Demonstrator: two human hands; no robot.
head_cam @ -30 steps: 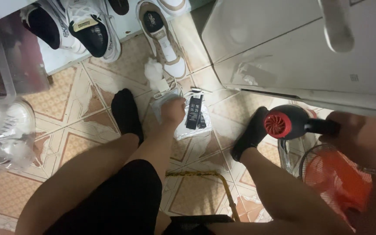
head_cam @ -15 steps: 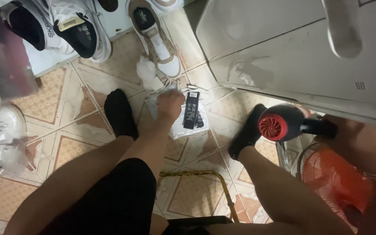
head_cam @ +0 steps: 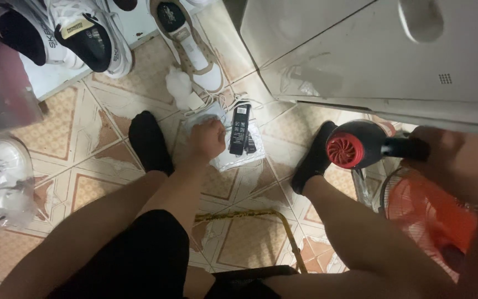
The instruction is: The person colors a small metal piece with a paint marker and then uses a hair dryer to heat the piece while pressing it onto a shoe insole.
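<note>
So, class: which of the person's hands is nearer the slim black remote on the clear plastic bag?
Left. The left hand rests on the bag beside the remote; the right hand, holding the black hair dryer, is farther right.

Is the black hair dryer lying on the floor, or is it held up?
Held up: the right hand grips the black hair dryer by its handle, above the tiled floor.

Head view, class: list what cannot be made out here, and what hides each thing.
- Right hand: fingers blurred around the hair dryer handle.
- Left hand: fingertips hidden over the clear bag.
- Orange fan: cut off by the arm.
- Bagged shoe: blurred by plastic.
</note>
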